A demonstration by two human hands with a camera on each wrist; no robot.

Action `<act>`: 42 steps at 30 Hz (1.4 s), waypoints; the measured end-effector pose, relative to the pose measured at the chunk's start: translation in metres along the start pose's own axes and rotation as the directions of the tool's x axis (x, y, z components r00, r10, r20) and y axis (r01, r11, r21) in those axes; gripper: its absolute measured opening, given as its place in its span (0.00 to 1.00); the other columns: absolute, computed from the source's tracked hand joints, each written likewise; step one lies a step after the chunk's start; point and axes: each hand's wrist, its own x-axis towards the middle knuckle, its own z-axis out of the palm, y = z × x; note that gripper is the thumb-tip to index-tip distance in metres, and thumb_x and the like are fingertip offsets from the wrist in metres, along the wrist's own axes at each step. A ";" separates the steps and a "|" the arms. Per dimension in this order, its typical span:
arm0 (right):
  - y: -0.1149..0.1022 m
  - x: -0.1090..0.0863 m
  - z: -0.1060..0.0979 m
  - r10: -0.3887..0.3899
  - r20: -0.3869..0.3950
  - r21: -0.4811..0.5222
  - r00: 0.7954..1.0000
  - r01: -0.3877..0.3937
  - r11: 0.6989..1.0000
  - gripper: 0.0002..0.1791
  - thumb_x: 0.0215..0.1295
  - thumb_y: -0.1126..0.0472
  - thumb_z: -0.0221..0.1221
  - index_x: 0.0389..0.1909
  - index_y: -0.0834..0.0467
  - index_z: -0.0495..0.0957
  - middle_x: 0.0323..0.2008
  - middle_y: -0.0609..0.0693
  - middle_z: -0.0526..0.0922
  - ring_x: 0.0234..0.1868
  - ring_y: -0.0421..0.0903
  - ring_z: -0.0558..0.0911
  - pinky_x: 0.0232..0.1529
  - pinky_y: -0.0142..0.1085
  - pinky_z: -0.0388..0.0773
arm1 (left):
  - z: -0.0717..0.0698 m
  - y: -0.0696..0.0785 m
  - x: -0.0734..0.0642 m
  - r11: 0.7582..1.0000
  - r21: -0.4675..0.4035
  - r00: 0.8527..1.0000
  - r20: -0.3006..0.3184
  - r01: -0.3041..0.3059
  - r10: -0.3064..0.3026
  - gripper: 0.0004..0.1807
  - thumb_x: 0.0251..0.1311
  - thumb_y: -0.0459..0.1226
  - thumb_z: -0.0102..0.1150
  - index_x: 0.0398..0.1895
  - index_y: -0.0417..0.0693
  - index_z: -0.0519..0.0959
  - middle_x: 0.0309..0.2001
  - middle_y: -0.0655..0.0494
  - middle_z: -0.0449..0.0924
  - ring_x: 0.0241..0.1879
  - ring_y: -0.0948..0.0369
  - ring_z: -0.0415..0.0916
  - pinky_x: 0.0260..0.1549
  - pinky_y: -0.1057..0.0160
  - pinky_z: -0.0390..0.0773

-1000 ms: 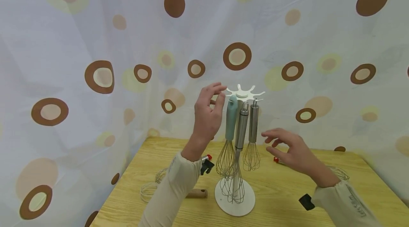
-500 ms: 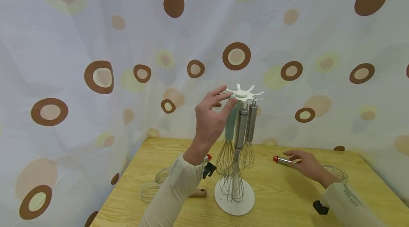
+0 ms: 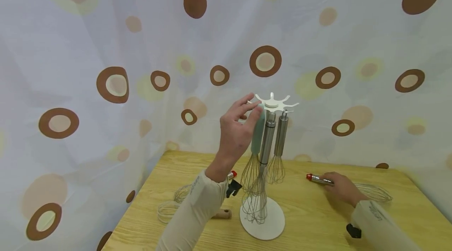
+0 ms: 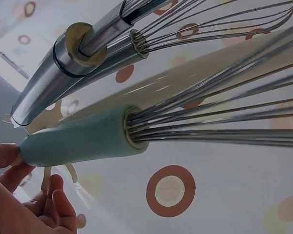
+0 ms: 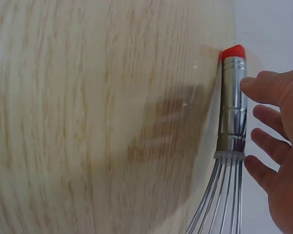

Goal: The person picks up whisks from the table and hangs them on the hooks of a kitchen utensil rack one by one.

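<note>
My left hand [image 3: 234, 135] pinches the upper end of a whisk with a teal handle [image 3: 257, 135], which hangs from a white stand with curved hooks [image 3: 279, 104]. In the left wrist view its teal handle [image 4: 85, 136] runs from my fingertips to the wires. Low over the table, my right hand [image 3: 341, 189] is at a steel whisk with a red tip [image 3: 322, 180]. The right wrist view shows the fingers spread beside this steel handle [image 5: 233, 107], one fingertip at or touching its edge. Whether they touch elsewhere I cannot tell.
Two steel-handled whisks [image 3: 267, 143] also hang on the stand, whose round white base [image 3: 273, 229] rests on the wooden table [image 3: 300, 211]. Left of it, partly behind my left forearm, lie more whisks [image 3: 167, 211], one with a wooden handle [image 3: 223, 214]. A dotted curtain [image 3: 169, 27] stands behind.
My right hand has moved down and right from beside the stand to the red-tipped whisk. My left hand has moved right and its fingertips have closed on the teal handle's top.
</note>
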 end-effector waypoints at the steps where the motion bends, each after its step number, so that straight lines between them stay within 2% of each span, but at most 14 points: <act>1: 0.002 -0.001 0.000 0.004 0.016 -0.006 1.000 -0.004 1.000 0.17 0.58 0.70 0.60 0.49 0.68 0.78 0.52 0.72 0.73 0.50 0.70 0.73 0.45 0.60 0.70 | 0.000 -0.001 0.000 1.000 -0.002 1.000 0.002 0.006 -0.006 0.13 0.65 0.37 0.56 0.46 0.39 0.83 0.58 0.53 0.75 0.49 0.62 0.75 0.40 0.62 0.74; 4: 0.004 -0.005 -0.002 0.017 0.054 -0.011 0.998 -0.017 1.000 0.16 0.58 0.71 0.60 0.48 0.66 0.79 0.52 0.72 0.73 0.50 0.71 0.73 0.45 0.60 0.70 | 0.000 -0.002 -0.001 1.000 -0.004 1.000 0.000 0.019 -0.019 0.13 0.65 0.38 0.56 0.46 0.39 0.83 0.58 0.53 0.75 0.44 0.62 0.76 0.40 0.63 0.74; 6: 0.005 -0.005 -0.002 -0.003 0.074 -0.027 0.997 0.005 1.000 0.15 0.58 0.71 0.59 0.47 0.66 0.80 0.51 0.71 0.74 0.49 0.69 0.74 0.44 0.59 0.71 | -0.001 -0.002 -0.001 1.000 -0.001 1.000 -0.006 0.019 -0.019 0.13 0.65 0.38 0.56 0.46 0.39 0.83 0.57 0.54 0.75 0.43 0.62 0.76 0.40 0.63 0.74; 8: 0.003 -0.003 -0.003 -0.032 0.087 -0.053 0.996 0.037 0.998 0.14 0.58 0.71 0.58 0.46 0.65 0.80 0.48 0.68 0.77 0.48 0.67 0.76 0.44 0.58 0.72 | -0.001 -0.002 -0.001 1.000 0.000 1.000 -0.014 0.016 -0.016 0.13 0.65 0.38 0.56 0.46 0.39 0.83 0.57 0.54 0.76 0.42 0.62 0.76 0.40 0.62 0.74; 11: 0.001 0.002 -0.004 -0.068 0.111 -0.078 0.991 0.077 0.994 0.13 0.59 0.71 0.58 0.45 0.63 0.81 0.44 0.61 0.81 0.45 0.62 0.79 0.43 0.54 0.74 | -0.002 -0.002 -0.001 1.000 -0.002 1.000 -0.022 0.017 -0.017 0.13 0.65 0.38 0.56 0.46 0.39 0.83 0.57 0.55 0.76 0.45 0.62 0.75 0.39 0.62 0.74; 15: -0.005 0.005 -0.008 -0.102 0.158 -0.041 0.982 0.110 0.993 0.11 0.59 0.72 0.59 0.41 0.59 0.83 0.40 0.55 0.82 0.42 0.58 0.80 0.40 0.51 0.76 | -0.003 -0.002 0.000 1.000 -0.007 1.000 -0.022 0.019 -0.019 0.13 0.65 0.38 0.56 0.46 0.39 0.83 0.57 0.55 0.76 0.50 0.64 0.73 0.39 0.62 0.74; 20: -0.009 0.002 -0.009 -0.142 0.204 0.001 0.969 0.145 0.989 0.08 0.59 0.70 0.60 0.36 0.58 0.83 0.38 0.53 0.82 0.39 0.54 0.80 0.37 0.47 0.77 | -0.002 -0.002 0.000 1.000 -0.011 1.000 -0.016 0.024 -0.024 0.14 0.65 0.38 0.56 0.46 0.39 0.83 0.57 0.52 0.76 0.48 0.63 0.74 0.39 0.62 0.74; 23: -0.009 -0.001 -0.007 -0.130 0.232 0.020 0.964 0.129 0.991 0.08 0.59 0.71 0.60 0.36 0.57 0.83 0.38 0.54 0.81 0.38 0.53 0.80 0.35 0.45 0.76 | -0.002 -0.002 -0.001 1.000 -0.015 1.000 -0.014 0.025 -0.026 0.13 0.65 0.38 0.56 0.46 0.38 0.83 0.57 0.51 0.75 0.46 0.61 0.75 0.39 0.62 0.73; 28: -0.013 -0.003 -0.005 -0.055 0.298 0.045 0.953 0.044 0.998 0.11 0.55 0.72 0.61 0.37 0.56 0.83 0.43 0.59 0.80 0.42 0.55 0.78 0.38 0.47 0.75 | -0.002 -0.002 -0.002 1.000 -0.022 1.000 -0.011 0.020 -0.020 0.13 0.65 0.37 0.57 0.46 0.38 0.83 0.57 0.52 0.75 0.44 0.59 0.76 0.39 0.62 0.74; 31: -0.022 -0.004 -0.007 -0.016 0.362 0.076 0.932 -0.012 0.997 0.16 0.51 0.74 0.62 0.41 0.58 0.83 0.47 0.63 0.78 0.47 0.62 0.76 0.42 0.51 0.74 | -0.002 -0.002 -0.002 1.000 -0.023 1.000 -0.010 0.019 -0.020 0.13 0.65 0.38 0.57 0.46 0.39 0.83 0.57 0.52 0.75 0.45 0.58 0.76 0.39 0.61 0.74; 33: -0.029 -0.005 -0.010 -0.003 0.415 0.121 0.910 -0.052 0.991 0.20 0.49 0.75 0.62 0.45 0.60 0.82 0.50 0.65 0.76 0.49 0.64 0.75 0.42 0.51 0.74 | -0.002 -0.002 -0.002 1.000 -0.022 1.000 -0.010 0.020 -0.020 0.13 0.64 0.37 0.57 0.46 0.39 0.83 0.57 0.52 0.75 0.45 0.58 0.76 0.39 0.61 0.74; 37: -0.041 -0.007 -0.011 0.020 0.495 0.186 0.869 -0.129 0.974 0.24 0.49 0.73 0.64 0.51 0.61 0.79 0.55 0.67 0.72 0.49 0.61 0.75 0.39 0.50 0.75 | -0.002 -0.003 -0.001 1.000 -0.017 1.000 -0.007 0.020 -0.020 0.13 0.64 0.37 0.57 0.46 0.39 0.83 0.58 0.52 0.75 0.44 0.58 0.76 0.39 0.62 0.74; 39: -0.046 -0.008 -0.010 0.023 0.513 0.192 0.858 -0.141 0.971 0.25 0.50 0.71 0.65 0.53 0.60 0.78 0.55 0.66 0.72 0.49 0.59 0.75 0.39 0.49 0.75 | -0.003 -0.003 -0.001 1.000 -0.015 1.000 -0.005 0.017 -0.017 0.13 0.64 0.37 0.57 0.46 0.38 0.83 0.58 0.50 0.75 0.44 0.58 0.76 0.39 0.61 0.74; 42: -0.054 -0.010 -0.011 0.011 0.524 0.183 0.852 -0.125 0.975 0.25 0.51 0.71 0.65 0.53 0.59 0.78 0.55 0.64 0.72 0.49 0.57 0.75 0.40 0.49 0.75 | -0.003 -0.003 -0.001 1.000 -0.016 1.000 -0.005 0.019 -0.019 0.13 0.64 0.37 0.57 0.46 0.39 0.83 0.58 0.50 0.75 0.45 0.58 0.76 0.39 0.61 0.74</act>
